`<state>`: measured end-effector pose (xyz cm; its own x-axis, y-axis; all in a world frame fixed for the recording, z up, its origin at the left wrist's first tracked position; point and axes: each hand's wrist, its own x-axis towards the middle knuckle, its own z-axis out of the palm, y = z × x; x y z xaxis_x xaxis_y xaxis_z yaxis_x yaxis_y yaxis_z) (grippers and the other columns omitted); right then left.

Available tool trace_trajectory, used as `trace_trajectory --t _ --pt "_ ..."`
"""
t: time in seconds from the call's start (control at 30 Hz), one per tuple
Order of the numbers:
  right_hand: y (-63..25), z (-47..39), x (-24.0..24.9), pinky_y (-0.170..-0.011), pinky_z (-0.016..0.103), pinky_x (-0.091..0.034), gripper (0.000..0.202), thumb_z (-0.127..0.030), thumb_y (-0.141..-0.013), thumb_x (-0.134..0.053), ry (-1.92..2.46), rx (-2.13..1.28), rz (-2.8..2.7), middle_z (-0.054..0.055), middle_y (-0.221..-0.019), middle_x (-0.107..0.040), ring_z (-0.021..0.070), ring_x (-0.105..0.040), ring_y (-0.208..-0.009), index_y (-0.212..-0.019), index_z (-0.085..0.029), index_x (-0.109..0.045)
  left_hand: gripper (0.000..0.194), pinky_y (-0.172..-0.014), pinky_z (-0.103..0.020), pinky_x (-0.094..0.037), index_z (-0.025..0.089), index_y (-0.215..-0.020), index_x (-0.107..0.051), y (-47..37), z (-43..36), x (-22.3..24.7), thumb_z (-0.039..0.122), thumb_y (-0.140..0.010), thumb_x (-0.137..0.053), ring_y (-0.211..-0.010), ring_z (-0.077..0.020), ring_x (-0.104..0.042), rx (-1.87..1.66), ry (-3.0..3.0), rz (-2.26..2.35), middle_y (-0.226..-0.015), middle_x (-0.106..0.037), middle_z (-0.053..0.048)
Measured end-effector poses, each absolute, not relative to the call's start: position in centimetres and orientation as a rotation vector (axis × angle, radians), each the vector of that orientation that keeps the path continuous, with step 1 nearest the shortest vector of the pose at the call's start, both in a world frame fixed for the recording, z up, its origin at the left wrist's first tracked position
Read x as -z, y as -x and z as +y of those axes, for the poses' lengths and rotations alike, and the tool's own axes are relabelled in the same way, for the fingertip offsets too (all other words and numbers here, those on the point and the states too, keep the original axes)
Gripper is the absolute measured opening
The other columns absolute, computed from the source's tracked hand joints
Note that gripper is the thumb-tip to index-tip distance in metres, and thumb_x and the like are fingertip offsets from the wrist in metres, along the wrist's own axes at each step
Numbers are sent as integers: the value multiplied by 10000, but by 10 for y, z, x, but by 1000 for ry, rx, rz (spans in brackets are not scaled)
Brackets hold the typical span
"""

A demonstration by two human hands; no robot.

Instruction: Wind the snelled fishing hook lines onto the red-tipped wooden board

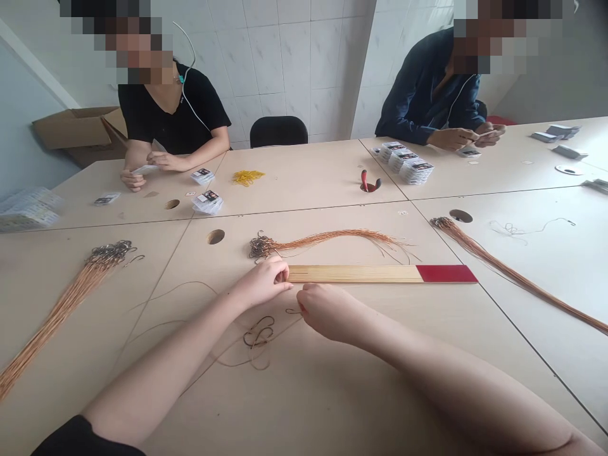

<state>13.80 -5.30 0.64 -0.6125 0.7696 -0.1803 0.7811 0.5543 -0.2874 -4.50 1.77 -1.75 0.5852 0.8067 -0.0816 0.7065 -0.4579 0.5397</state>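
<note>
My left hand (266, 278) rests at the left end of a flat wooden strip (351, 274) with a red end (446, 273); its fingers are curled, and what they hold is hidden. Just right of it, my right hand (319, 307) is closed on the end of a thin line with a small hook or loop (293, 311) showing beside the fingers. Several loose dark hooks (259, 332) with tan cord lie below my hands. Behind the strip is a bundle of orange cords (332, 237) with dark hooks (261, 246) at its left end.
More hooked cord bundles lie at left (66, 304) and right (513, 278). Across the table sit two people (173, 114) (422, 88), with stacked packets (403, 161), yellow bands (247, 177) and red pliers (368, 182). The tabletop has round holes (216, 237).
</note>
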Motion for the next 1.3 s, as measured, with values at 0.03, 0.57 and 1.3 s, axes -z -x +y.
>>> trace_trajectory --t 0.03,0.57,1.3 --pt "-139 -53 -8 -443 232 -245 142 -57 -761 -483 -1404 572 2748 14 -647 -532 101 -443 -530 -676 -165 -518 164 -629 -255 -393 182 -821 -553 45 18 19 330 -758 -590 -716 -147 -504 -260 -2269 1219 -787 -509 -9" --pt "-155 -24 -17 -782 272 -451 135 -292 -901 -436 -1146 2818 2469 41 -914 -617 109 -587 -888 -820 -193 -391 215 -671 -273 -433 188 -934 -549 43 19 12 228 -725 -572 -741 -157 -550 -326 -2267 1097 -847 -573 -19" --pt "-158 9 50 -793 279 -386 239 -131 -895 -392 -1630 314 3440 57 -869 -596 163 -491 -828 -1069 -177 -548 403 -833 -374 -503 152 -1007 -592 36 28 42 237 -651 -761 -797 -176 -659 -690 -1137 985 -836 -706 -50"
